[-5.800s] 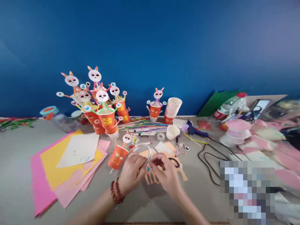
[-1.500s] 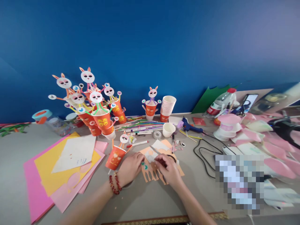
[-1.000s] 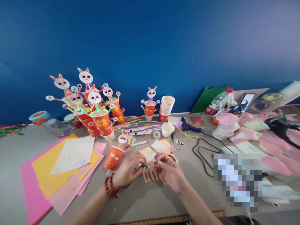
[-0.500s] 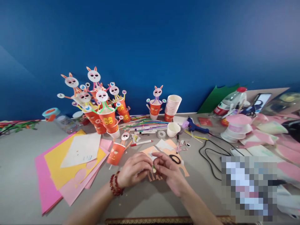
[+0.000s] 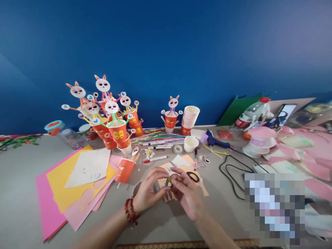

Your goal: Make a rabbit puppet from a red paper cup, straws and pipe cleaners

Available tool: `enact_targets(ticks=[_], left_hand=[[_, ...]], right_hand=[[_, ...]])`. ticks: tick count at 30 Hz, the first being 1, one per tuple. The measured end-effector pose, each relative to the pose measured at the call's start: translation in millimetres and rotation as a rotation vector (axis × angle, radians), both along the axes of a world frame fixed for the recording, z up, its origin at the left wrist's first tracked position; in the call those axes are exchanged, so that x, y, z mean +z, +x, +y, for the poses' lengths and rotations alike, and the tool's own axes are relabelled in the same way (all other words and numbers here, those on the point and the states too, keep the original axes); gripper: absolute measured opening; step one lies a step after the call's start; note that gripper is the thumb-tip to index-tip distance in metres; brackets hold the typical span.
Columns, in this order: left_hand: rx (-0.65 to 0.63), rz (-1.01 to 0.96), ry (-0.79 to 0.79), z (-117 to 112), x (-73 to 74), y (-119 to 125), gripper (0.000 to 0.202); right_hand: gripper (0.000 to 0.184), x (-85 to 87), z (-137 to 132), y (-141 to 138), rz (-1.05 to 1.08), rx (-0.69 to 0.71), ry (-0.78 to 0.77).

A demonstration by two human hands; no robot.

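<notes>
Both hands meet low in the middle of the head view, over the peach paper sheet [image 5: 202, 186]. Between their fingertips is a small green and cream piece [image 5: 169, 182], partly covered; its exact kind is unclear. My right hand [image 5: 188, 193] pinches it from the right with thumb and fingers. My left hand [image 5: 147, 192], with red beads at the wrist, curves round its left side, thumb below and fingers above. Scissors [image 5: 193, 177] with black handles lie just beyond my right hand. An orange paper cup [image 5: 125, 171] with a small paper face lies tilted to the left.
Rabbit-faced cups [image 5: 118, 133] crowd the back left. Coloured paper sheets [image 5: 55, 183] lie on the left. A cup stack [image 5: 190, 119], tape roll [image 5: 177, 149] and blue glue gun [image 5: 216, 140] stand or lie behind the hands. A black cable [image 5: 223, 176] loops at right.
My left thumb and fingers have spread further apart around the small piece, and more of it shows. A round rim now shows by my left hand. The view has shifted slightly.
</notes>
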State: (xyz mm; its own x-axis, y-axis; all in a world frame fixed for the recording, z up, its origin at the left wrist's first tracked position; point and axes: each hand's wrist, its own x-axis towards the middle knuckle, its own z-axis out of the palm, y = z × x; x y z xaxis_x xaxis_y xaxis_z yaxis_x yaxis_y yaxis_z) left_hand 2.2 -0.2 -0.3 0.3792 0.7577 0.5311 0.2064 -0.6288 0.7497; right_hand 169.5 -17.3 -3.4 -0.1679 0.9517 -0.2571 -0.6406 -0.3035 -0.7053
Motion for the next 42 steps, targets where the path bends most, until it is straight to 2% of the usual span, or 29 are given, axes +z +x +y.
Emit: enact_targets(ticks=[6,9,15,20,42], left_hand=[[0.012,-0.008,-0.01,1.4,1.3,-2.2,0.028],[0.022,0.003,-0.031,2.8,0.9,-3.9,0.027],[0.01,0.02,-0.031,4.0,-2.8,-4.8,0.027],[-0.008,0.021,0.003,3.3,0.0,-3.5,0.027],[-0.033,0.031,0.023,3.7,1.3,-3.7,0.031]], right_hand=[[0.037,-0.9,0.5,4.1,-0.104,-0.037,0.052],[0.027,2.9,3.0,10.0,-0.208,-0.085,0.109],[0.021,12.2,4.2,18.2,-0.395,-0.002,0.262],[0.022,13.0,2.9,17.0,-0.406,0.095,0.239],[0.027,9.1,4.3,13.8,-0.443,0.102,0.218]])
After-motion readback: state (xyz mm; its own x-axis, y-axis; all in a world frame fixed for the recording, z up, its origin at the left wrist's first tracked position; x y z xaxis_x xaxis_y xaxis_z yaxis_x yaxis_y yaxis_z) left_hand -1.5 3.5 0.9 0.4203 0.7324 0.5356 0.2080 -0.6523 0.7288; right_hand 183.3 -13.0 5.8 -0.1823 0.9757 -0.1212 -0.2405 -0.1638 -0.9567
